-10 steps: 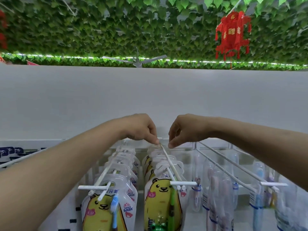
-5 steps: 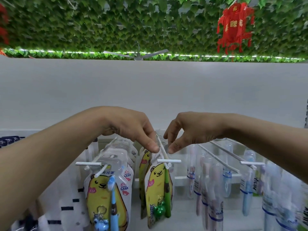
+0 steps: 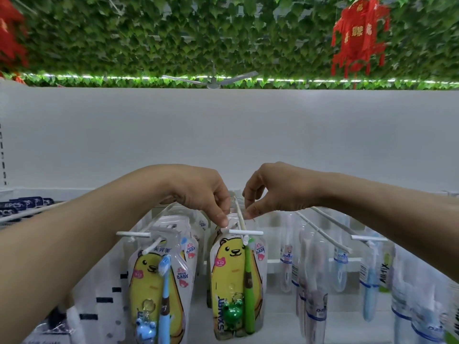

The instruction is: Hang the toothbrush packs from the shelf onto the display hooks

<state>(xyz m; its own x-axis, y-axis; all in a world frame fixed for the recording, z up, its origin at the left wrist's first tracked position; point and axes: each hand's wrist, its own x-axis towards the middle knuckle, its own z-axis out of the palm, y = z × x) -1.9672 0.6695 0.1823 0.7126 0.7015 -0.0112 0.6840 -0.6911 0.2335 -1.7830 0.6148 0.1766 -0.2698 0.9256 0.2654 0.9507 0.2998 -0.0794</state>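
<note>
A yellow bear toothbrush pack with a green brush (image 3: 236,284) hangs at the front of the middle white display hook (image 3: 239,217). My left hand (image 3: 198,192) pinches the clear top edge of this pack at the left of the hook. My right hand (image 3: 270,192) pinches the pack's top at the right of the hook rod. More packs of the same kind hang behind it. A second bear pack with a blue brush (image 3: 156,289) hangs at the front of the left hook (image 3: 151,247).
Clear packs of slim toothbrushes (image 3: 313,281) hang on hooks (image 3: 323,234) to the right. Dark blue packs (image 3: 22,204) show at the far left. A white back panel (image 3: 223,135) rises behind, with green leaves and a red lantern (image 3: 360,38) overhead.
Both hands drew back along the middle hook toward its front end, bringing the green-brush pack forward. The view tilted down, so the hanging packs show in full.
</note>
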